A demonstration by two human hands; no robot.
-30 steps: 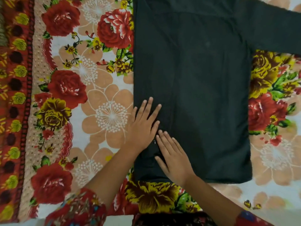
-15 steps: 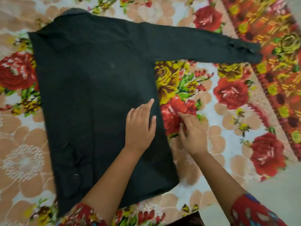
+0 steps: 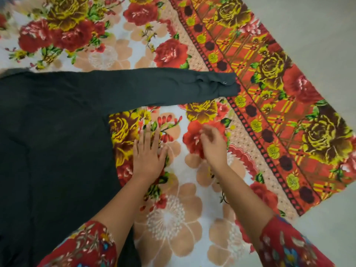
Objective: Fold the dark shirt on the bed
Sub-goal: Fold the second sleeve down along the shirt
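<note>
While the scene is being viewed from above, most of the frame is being taken up by a floral bedspread (image 3: 173,209), whose red and yellow border is running diagonally down the right side. The dark shirt (image 3: 54,151) is being seen lying flat on this bedspread, filling the left of the frame from mid-height to the bottom edge. A pale floor (image 3: 317,26) is being shown in the upper right and lower right corners. One long shirt sleeve (image 3: 154,87) is being laid out straight to the right across the middle of the frame, its cuff (image 3: 225,83) just reaching the border.

Both forearms are being extended from the bottom edge, in red patterned sleeves (image 3: 289,245). The left hand (image 3: 149,153) is being held flat over the bedspread just right of the shirt's side edge, fingers straight and slightly spread, gripping nothing. The right hand (image 3: 213,145) is being held at centre frame, below the shirt sleeve and apart from it; it is blurred, its fingers are loosely bent, and nothing is being seen in them. A small button (image 3: 224,83) is being noted on the cuff.
</note>
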